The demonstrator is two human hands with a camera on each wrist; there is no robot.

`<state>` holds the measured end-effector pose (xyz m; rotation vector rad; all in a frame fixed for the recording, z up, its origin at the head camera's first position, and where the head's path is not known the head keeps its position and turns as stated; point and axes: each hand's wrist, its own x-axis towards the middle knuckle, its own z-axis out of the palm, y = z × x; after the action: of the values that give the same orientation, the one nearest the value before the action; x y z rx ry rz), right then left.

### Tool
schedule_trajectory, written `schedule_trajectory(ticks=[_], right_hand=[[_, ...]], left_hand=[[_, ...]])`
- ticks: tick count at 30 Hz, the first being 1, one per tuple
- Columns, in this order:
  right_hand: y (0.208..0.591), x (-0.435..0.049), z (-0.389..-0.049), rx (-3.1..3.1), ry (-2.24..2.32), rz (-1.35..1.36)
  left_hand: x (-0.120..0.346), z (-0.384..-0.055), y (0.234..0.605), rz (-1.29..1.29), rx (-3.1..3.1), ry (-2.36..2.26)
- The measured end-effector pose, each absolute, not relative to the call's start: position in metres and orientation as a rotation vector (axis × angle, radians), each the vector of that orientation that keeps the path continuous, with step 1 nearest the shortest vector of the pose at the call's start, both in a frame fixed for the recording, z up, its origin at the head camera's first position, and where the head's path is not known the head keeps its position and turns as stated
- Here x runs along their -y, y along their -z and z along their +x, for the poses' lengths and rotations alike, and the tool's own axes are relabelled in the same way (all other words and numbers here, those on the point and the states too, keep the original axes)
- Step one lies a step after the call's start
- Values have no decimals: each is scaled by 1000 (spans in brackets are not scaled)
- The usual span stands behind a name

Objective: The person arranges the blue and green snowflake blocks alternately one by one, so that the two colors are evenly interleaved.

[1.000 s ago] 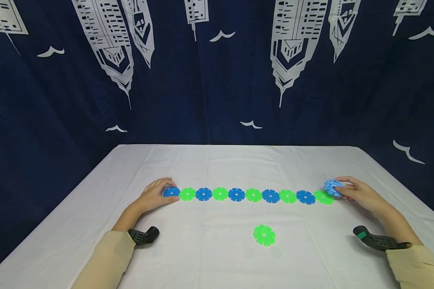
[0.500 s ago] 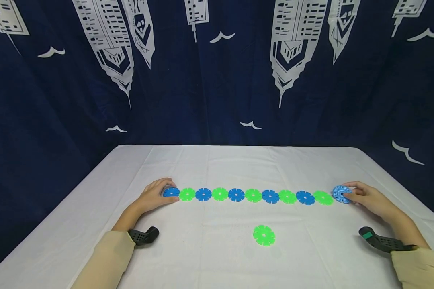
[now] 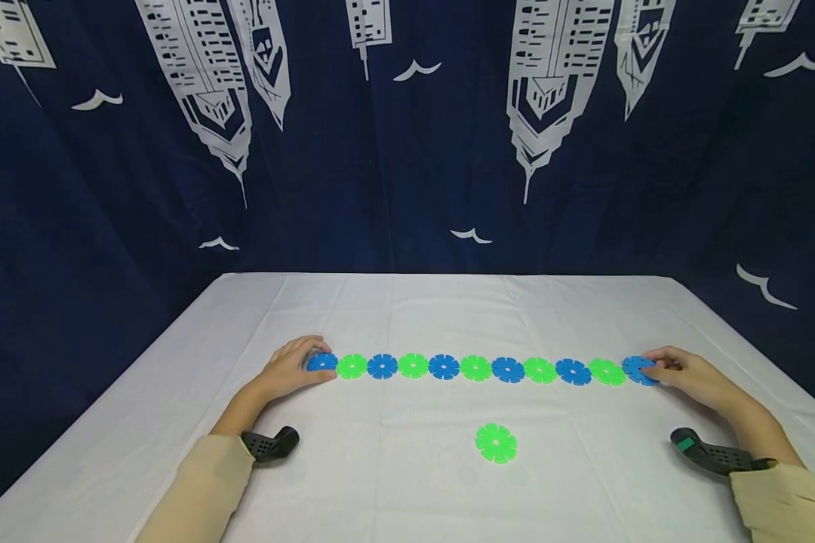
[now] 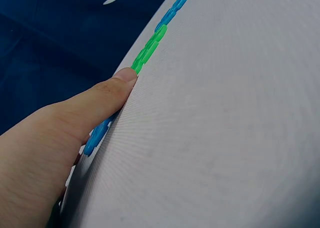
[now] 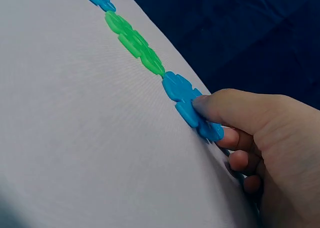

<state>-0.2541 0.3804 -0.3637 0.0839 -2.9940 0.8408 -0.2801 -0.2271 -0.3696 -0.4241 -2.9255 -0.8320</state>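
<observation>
A row of flat plastic snowflake building discs, blue and green in turn, runs across the white table. At its left end my left hand (image 3: 295,368) holds a blue disc (image 3: 322,361) between thumb and fingers; the thumb reaches a green disc (image 4: 150,48) in the left wrist view. My right hand (image 3: 690,377) pinches another blue disc (image 5: 176,87) at the right end, thumb on its face. That disc is tilted low over the table, its edge right at the neighbouring green disc (image 5: 131,37). The other fingers curl beneath the thumb.
One more green disc (image 3: 496,443) lies apart on the white tablecloth (image 3: 407,483), nearer the person. A dark blue curtain (image 3: 380,173) with white building prints hangs behind the table. Each wrist wears a black camera band.
My right hand has shifted rightward and slightly down, bringing its blue disc from over the last green disc to the row's end. The left hand has stayed put.
</observation>
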Motion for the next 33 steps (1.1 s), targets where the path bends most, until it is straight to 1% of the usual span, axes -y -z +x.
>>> schedule_trajectory(ticks=[12, 25, 33], right_hand=[[368, -377, -256, 2954, -845, 127], [364, -378, -258, 2987, -827, 93], [359, -374, -258, 2904, -857, 93]], left_hand=[[226, -279, 368, -433, 2922, 831], [226, -280, 369, -435, 2919, 828], [228, -280, 369, -453, 2915, 849]])
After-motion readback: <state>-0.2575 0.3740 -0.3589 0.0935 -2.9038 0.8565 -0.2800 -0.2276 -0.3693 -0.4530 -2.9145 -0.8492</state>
